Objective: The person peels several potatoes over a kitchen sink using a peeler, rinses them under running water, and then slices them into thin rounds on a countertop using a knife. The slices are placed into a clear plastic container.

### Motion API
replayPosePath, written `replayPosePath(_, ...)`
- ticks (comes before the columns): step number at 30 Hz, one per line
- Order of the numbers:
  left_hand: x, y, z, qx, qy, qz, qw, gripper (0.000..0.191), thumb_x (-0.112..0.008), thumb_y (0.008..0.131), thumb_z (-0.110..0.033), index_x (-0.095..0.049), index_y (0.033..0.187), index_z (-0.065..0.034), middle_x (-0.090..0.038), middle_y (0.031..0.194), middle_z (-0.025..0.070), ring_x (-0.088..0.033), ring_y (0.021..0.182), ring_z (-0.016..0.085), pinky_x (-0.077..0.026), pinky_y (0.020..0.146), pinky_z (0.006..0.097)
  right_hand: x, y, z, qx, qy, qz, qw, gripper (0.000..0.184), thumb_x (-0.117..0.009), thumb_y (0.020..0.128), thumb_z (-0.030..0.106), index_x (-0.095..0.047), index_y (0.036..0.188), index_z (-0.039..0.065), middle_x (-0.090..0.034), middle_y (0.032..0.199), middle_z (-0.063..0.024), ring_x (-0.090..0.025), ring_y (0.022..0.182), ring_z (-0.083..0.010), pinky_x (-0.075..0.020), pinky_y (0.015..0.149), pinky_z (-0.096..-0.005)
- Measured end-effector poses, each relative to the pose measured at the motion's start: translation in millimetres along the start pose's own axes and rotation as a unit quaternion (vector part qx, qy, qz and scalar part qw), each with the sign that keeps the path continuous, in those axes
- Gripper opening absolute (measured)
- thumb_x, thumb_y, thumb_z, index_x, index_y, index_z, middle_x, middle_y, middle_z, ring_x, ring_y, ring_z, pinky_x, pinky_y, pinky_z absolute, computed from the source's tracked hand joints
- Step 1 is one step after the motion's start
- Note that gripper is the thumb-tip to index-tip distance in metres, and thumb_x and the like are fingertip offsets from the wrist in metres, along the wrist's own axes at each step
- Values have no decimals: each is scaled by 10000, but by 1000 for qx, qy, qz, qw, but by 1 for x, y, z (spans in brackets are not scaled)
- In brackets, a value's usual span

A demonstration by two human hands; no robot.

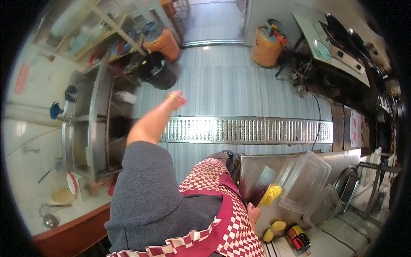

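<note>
My left arm reaches out over the floor, with a yellow band at the wrist. My left hand (pixel 179 97) is small and blurred, just below a black bucket (pixel 163 77) in the picture; its fingers look apart and nothing shows in them. Low by the checked apron (pixel 205 175), my right hand (pixel 254 212) is closed around the dark handle of a knife (pixel 268 175), whose wide blade lies over the metal worktop (pixel 250 163). Yellow slices (pixel 270 195), apparently potato, overlap beside the handle. Two peeled yellow potatoes (pixel 278 225) (pixel 268 235) lie nearer me.
Clear plastic lids or trays (pixel 305 183) lean across the worktop, near a jar with a red lid (pixel 298 237). A metal drain grate (pixel 239 130) crosses the tiled floor. Gas cylinders (pixel 266 48) (pixel 163 43) stand farther off. A steel sink (pixel 85 128) is at left.
</note>
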State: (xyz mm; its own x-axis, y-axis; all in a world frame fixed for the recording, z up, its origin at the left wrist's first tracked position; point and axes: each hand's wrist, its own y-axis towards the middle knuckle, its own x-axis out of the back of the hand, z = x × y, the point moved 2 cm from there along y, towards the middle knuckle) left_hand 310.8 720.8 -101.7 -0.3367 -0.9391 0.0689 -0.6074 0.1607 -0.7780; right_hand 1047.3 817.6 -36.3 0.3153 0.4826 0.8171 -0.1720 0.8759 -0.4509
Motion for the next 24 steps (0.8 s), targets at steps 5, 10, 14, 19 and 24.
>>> replayPosePath(5, -156, -99, 131, 42, 244, 213, 945, 337, -655, 927, -149, -606, 1224, 2, -705, 1084, 134, -731, 907, 278, -603, 724, 351, 22, -25, 22, 56, -93, -42, 993, 432, -599, 933, 286, -669, 651, -34, -636, 674, -277, -632, 641, -467, -497, 629, -554)
replayPosePath(10, -249, -197, 183, -221, 420, 373, 797, 383, -734, 855, -141, -635, 1204, -18, -731, 1016, 90, -721, 840, 171, -583, 727, 302, 53, -65, 22, 81, -85, -176, 977, 241, -598, 937, 176, -648, 1144, 62, -654, 831, -162, -646, 769, -381, -532, 690, -467)
replayPosePath(14, -298, -267, 217, -353, 487, 479, 640, 449, -775, 762, -96, -641, 1188, -52, -734, 994, 87, -719, 834, 192, -583, 781, 335, 54, -107, 10, -33, 11, -174, 984, 210, -647, 927, 230, -725, 1035, 67, -680, 817, -172, -660, 756, -383, -534, 683, -457)
replayPosePath(19, -340, -336, 254, -510, 586, 506, 375, 871, -840, 667, -103, -429, 1435, -101, -491, 1372, 189, -514, 1222, 377, -451, 1070, 448, 21, -163, -14, -230, 221, -168, 933, 261, -703, 901, 287, -752, 916, 31, -709, 869, -218, -691, 788, -379, -540, 709, -427)
replayPosePath(24, -357, -351, 286, -490, 617, 509, 347, 943, -861, 646, -103, -383, 1459, -117, -427, 1379, 213, -444, 1270, 431, -417, 1091, 492, 7, -181, -22, -261, 212, -269, 902, 280, -671, 921, 307, -740, 967, 39, -705, 912, -208, -680, 846, -401, -531, 728, -457)
